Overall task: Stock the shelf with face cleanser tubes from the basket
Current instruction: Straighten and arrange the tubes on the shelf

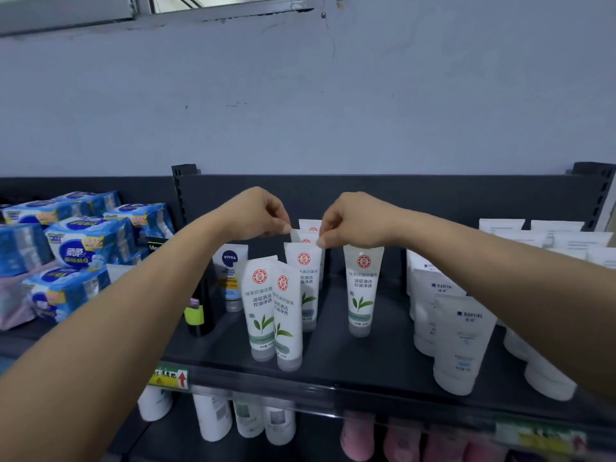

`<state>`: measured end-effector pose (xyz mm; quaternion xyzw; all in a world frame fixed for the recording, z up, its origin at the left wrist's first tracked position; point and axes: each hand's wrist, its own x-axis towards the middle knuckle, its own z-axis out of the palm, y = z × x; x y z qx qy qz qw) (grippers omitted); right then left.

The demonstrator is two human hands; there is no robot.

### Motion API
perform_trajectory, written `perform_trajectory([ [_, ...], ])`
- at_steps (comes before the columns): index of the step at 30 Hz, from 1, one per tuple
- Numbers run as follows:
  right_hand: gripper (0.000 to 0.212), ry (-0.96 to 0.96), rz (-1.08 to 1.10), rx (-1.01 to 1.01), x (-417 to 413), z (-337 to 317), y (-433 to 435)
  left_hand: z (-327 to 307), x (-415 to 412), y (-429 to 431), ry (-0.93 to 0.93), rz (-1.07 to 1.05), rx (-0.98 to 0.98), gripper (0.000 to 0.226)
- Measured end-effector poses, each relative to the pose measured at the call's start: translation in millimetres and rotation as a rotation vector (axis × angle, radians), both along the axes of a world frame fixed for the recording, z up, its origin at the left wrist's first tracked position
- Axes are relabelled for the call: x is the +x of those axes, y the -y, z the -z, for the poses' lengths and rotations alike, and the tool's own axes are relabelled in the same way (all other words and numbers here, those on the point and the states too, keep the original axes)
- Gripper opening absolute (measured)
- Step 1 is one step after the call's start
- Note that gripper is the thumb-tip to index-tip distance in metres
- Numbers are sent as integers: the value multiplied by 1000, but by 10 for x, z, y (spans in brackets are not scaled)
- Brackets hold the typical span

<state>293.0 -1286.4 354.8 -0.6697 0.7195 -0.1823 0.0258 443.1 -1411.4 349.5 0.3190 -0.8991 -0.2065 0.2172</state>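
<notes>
Inspector: Starting at the left. Blue packs (90,241) fill the neighbouring bay; not part of this job. Next, a black bottle (199,311) and a Nivea tube (230,278) stand at the left edge of the shelf (366,358).

Clerk: And the cleanser?

Inspector: Two green-leaf tubes stand at the front, touching: front-left tube (258,311) and front tube (288,318). Behind them is a file running back to the rear panel, headed by the middle tube (305,271). One more, the right tube (361,288), stands apart.

Clerk: The hands?

Inspector: Both are over that file. The left hand (258,215) is pinched on the top seam of a rear tube (298,235), at its left corner. The right hand (353,221) is pinched at the right corner, just where the rear tube and the middle tube overlap; I cannot tell which of the two it grips. I judge a tube is being seated or squared.

Clerk: Further right?

Inspector: White Manting tubes (463,341), another brand.

Clerk: Progress?

Inspector: At least six cleanser tubes are on the shelf, upright, caps down. Bare shelf shows between the file and the right tube, so there is room for more. The basket is not in view, so the remainder cannot be stated.
</notes>
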Motion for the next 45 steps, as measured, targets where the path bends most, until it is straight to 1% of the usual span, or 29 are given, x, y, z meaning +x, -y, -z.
perform_trajectory([
  [4,30,-8,-105,110,286,39,33,32,181,-35,-7,-6,81,20],
  [8,30,-58,-112,160,421,125,86,108,366,-35,80,-21,98,31],
  [11,34,-72,-96,167,513,216,116,175,479,-69,125,-13,108,23],
  [14,28,-104,-71,160,530,268,115,242,521,-72,163,-19,111,18],
  [16,34,-143,-34,138,498,258,95,273,532,-66,177,-27,129,15],
  [19,41,-173,35,109,382,189,21,294,488,-60,164,-39,120,10],
  [25,40,-309,139,143,127,148,-131,300,234,-165,108,39,119,3],
  [28,36,-331,162,167,44,171,-206,318,137,-180,92,76,147,2],
  [31,26,-310,158,207,-17,180,-282,328,63,-174,91,98,156,15],
  [33,20,-241,164,203,-63,194,-314,326,32,-186,92,109,157,17],
  [37,26,-131,161,182,-143,233,-331,323,0,-200,94,118,165,16],
  [43,23,23,175,183,-183,259,-351,318,7,-222,106,124,169,9],
  [45,28,50,175,171,-169,277,-352,318,10,-244,100,123,170,9],
])
